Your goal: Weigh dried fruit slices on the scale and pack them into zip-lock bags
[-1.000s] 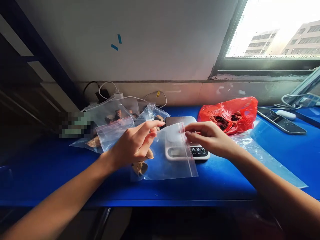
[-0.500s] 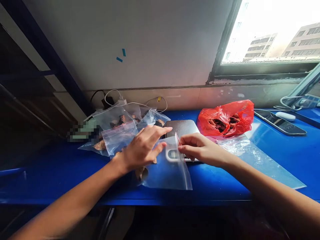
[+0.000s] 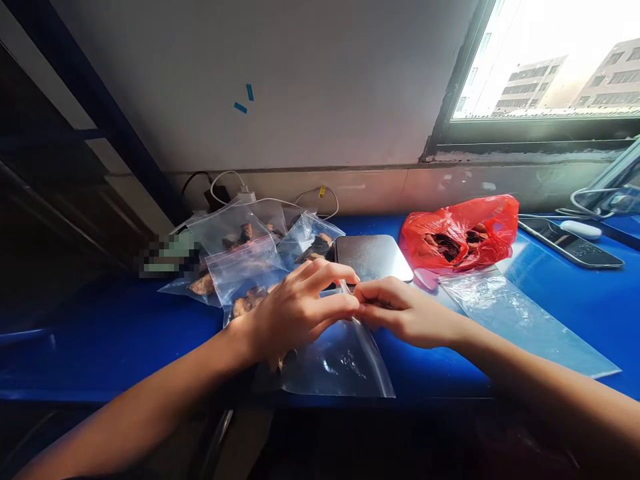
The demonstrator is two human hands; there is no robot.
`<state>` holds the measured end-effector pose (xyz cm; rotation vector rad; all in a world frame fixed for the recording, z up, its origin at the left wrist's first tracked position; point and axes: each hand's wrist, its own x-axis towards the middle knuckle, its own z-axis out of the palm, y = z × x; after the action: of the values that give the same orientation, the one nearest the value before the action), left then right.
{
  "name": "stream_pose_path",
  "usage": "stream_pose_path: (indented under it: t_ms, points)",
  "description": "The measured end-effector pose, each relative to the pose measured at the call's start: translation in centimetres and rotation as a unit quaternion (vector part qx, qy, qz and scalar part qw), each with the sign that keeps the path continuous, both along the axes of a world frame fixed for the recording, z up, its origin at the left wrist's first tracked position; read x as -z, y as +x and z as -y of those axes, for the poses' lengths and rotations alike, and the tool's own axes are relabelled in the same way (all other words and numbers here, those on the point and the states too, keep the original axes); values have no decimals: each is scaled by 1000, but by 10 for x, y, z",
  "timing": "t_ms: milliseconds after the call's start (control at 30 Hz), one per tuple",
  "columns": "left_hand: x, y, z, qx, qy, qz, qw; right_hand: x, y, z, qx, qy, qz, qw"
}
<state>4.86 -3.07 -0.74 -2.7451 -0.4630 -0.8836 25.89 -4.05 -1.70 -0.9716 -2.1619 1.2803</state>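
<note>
A clear zip bag (image 3: 345, 363) with brown dried chunks at its left end lies at the table's front edge. Both hands meet at the bag's zip edge. My left hand (image 3: 305, 303) is closed, thumb and forefinger pinching that edge. Right beside it, my right hand (image 3: 400, 307) also pinches the edge with its fingers curled. Just behind the hands sits a kitchen scale (image 3: 373, 257) with a bare metal plate; its front is hidden by the hands. Other filled zip bags (image 3: 245, 267) overlap to the left of the scale.
A red plastic bag (image 3: 460, 230) of dark dried pieces stands open right of the scale. Flat clear bags (image 3: 525, 323) lie in front of it. A phone (image 3: 575, 245) and a white case (image 3: 580, 230) are farther right. Cables (image 3: 227, 180) run along the wall.
My left hand has moved right and down and closed on the bag's zip edge beside my right hand. The bag's edge has been lowered and now lies flatter.
</note>
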Motion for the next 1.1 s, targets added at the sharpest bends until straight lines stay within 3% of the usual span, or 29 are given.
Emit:
stream_pose_path:
  t_ms: [133, 300, 467, 633, 833, 967, 1100]
  points:
    - [0, 0, 3, -19, 18, -44, 999, -1, -6, 6, 59, 90, 62, 992]
    - [-4, -6, 5, -15, 39, -63, 997, -4, 2, -4, 162, 146, 80, 973]
    - [0, -6, -1, -4, -10, -26, 1000, -8, 8, -3, 145, 194, 33, 970]
    - [3, -7, -7, -49, -21, -3, 999, -12, 1, 13, 53, 148, 38, 987]
    - [-9, -21, -19, -157, -10, -17, 987, -18, 4, 12, 20, 141, 21, 990]
    - [-19, -34, -26, -161, -51, 32, 985, -23, 12, 9, 74, 160, -41, 984]
    - [-26, -49, -29, -165, -113, 206, 958, -19, 19, 0, 180, 135, -124, 966]
